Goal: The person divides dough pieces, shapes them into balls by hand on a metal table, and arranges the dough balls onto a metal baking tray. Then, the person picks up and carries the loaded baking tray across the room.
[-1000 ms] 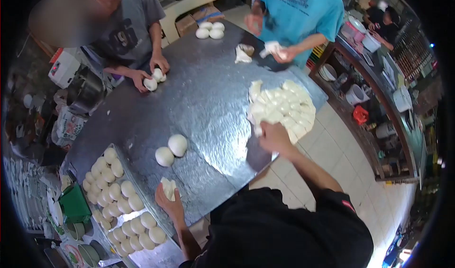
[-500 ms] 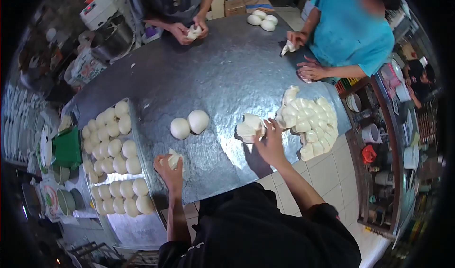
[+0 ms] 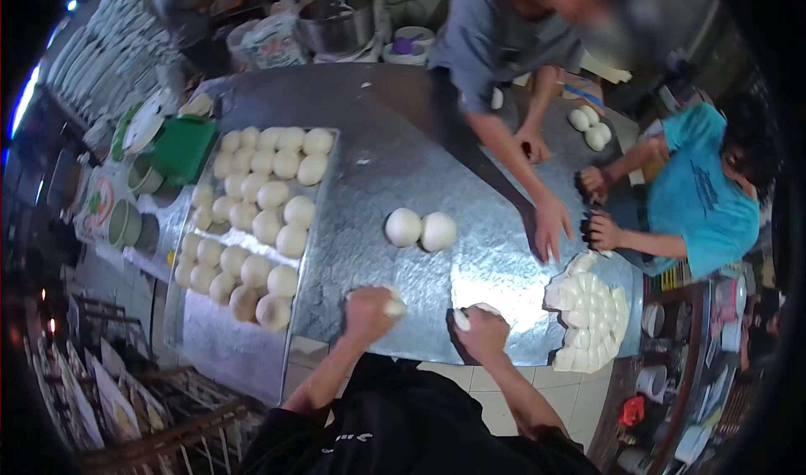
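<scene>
My left hand (image 3: pixel 370 314) is closed round a piece of dough (image 3: pixel 394 305) near the front edge of the metal table (image 3: pixel 361 215). Further right, my right hand (image 3: pixel 484 332) is curled over another piece of dough (image 3: pixel 462 321), pale bits of it showing at the thumb and above the knuckles. Beyond both hands, two smooth dough balls (image 3: pixel 404 227) rest side by side, touching. A flat slab of dough scored into many lumps (image 3: pixel 585 315) lies at the table's right end.
A metal tray (image 3: pixel 227 353) with rows of round dough balls stands at the left. Across the table, a co-worker in grey (image 3: pixel 478 47) reaches an arm toward the slab. Another in a blue shirt (image 3: pixel 701 198) works at the right, near several dough balls (image 3: pixel 596 137).
My view has swung left. My right hand has left the slab's side and come nearer my left, with dough under it. The grey-shirted co-worker has leaned in, arm stretched toward the slab.
</scene>
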The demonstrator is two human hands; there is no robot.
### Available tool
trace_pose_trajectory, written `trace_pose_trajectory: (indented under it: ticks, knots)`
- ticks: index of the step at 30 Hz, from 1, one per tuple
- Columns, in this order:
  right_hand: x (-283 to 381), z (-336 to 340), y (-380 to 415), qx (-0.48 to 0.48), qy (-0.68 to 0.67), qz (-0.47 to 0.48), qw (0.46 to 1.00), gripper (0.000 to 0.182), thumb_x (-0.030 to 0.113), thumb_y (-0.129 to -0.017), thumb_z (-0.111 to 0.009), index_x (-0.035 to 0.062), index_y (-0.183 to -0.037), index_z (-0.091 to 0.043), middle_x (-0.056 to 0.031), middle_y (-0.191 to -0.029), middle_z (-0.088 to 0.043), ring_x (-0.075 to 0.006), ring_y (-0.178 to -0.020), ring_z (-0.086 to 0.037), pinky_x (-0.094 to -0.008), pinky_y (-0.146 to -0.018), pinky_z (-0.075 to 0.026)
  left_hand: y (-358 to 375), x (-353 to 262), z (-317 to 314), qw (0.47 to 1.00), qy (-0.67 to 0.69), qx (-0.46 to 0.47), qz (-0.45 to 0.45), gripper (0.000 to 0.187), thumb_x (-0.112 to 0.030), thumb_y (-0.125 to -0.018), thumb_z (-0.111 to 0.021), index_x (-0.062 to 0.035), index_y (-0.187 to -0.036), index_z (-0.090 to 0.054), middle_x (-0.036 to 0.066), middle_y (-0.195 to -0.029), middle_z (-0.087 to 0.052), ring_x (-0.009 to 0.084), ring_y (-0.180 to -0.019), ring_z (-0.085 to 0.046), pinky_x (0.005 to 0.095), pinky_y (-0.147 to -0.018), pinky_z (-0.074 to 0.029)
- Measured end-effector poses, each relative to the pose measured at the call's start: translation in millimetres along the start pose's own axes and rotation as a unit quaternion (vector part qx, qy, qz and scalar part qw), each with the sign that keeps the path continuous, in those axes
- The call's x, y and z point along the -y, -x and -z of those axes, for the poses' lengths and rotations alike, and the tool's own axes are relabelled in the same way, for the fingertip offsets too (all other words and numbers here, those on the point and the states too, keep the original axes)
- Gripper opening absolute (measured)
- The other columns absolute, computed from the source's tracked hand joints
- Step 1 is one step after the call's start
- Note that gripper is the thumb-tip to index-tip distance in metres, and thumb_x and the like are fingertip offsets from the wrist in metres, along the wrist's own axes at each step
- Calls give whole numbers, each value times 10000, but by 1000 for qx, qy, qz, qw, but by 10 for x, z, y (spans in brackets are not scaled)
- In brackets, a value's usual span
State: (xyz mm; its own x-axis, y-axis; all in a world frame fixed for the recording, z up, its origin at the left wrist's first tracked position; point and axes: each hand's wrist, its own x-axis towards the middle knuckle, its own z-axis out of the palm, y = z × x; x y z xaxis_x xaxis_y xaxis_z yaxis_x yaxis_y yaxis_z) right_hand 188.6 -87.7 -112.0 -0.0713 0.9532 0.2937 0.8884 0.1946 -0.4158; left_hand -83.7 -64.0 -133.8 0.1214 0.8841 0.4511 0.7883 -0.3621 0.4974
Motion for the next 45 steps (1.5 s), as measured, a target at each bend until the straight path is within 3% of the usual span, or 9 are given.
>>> trace_pose_trajectory:
  ticks: [3,5,8,13,18,23,30,38,45]
  knots:
    - [-504,248,-348,258,-123,-153,946,479,496,-780,-776,26,-761,-689,-176,-735,-702,-379,-721,-698,-467,-636,-535,-53,-212,396,969,18,212,127,367,-437,-706,-838,-113,-790,-688,140,-687,-650,380,-658,-647,462,-663,-534]
    - [-552,486,-302,37,-19,-143,989,435,476,-792,-735,42,-792,-698,-175,-646,-649,-369,-654,-674,-490,-599,-505,-181,19,671,935,105,226,253,450,-528,-673,-842,-124,-824,-713,178,-917,-684,369,-881,-657,447,-793,-544]
    - [-448,293,-314,113,151,-18,982,386,427,-691,-792,69,-795,-690,-148,-974,-648,-347,-948,-627,-522,-807,-448,-167,377,549,985,-20,170,21,596,-626,-628,-837,-109,-902,-725,178,-1377,-452,401,-1306,-358,507,-1078,-343]
    - [-865,-336,-1052,-218,-246,-89,940,298,101,-724,-798,52,-922,-580,-150,-979,-540,-346,-950,-521,-429,-885,-429,-768,520,594,990,-70,-16,118,500,-570,-685,-828,-107,-851,-734,115,-1154,-597,321,-1188,-511,473,-953,-405]
    - [-345,-329,-149,-60,58,-109,991,323,350,-843,-719,44,-905,-635,-194,-914,-637,-419,-884,-580,-511,-772,-463,80,246,224,996,41,-32,78,334,-461,-740,-766,-133,-778,-715,115,-754,-681,322,-758,-663,458,-717,-500]
    - [-435,-179,-293,245,-223,-97,939,268,172,-719,-788,34,-667,-565,-56,-595,-519,-192,-571,-516,-379,-570,-437,-47,-305,286,958,-10,240,160,473,-574,-703,-760,-121,-840,-732,138,-747,-691,327,-830,-695,449,-817,-534]
    - [-715,-223,-470,45,113,21,992,260,189,-689,-779,11,-778,-612,-140,-1111,-612,-402,-1226,-468,-610,-994,-326,-345,308,338,998,-59,26,21,543,-599,-722,-795,-78,-855,-715,141,-1159,-598,344,-1123,-543,469,-963,-444]
    - [-507,-290,-184,-42,-45,-105,993,329,358,-881,-701,39,-919,-630,-170,-904,-642,-374,-835,-624,-467,-781,-503,-105,281,122,987,51,-100,112,311,-399,-728,-808,-124,-796,-680,93,-794,-631,315,-792,-611,445,-750,-475]
    - [-255,148,-414,196,-178,-131,955,399,381,-771,-788,4,-751,-659,-211,-687,-660,-397,-644,-654,-476,-594,-499,-370,-248,273,933,123,249,227,401,-488,-727,-785,-125,-862,-680,101,-942,-657,305,-929,-626,441,-850,-498]
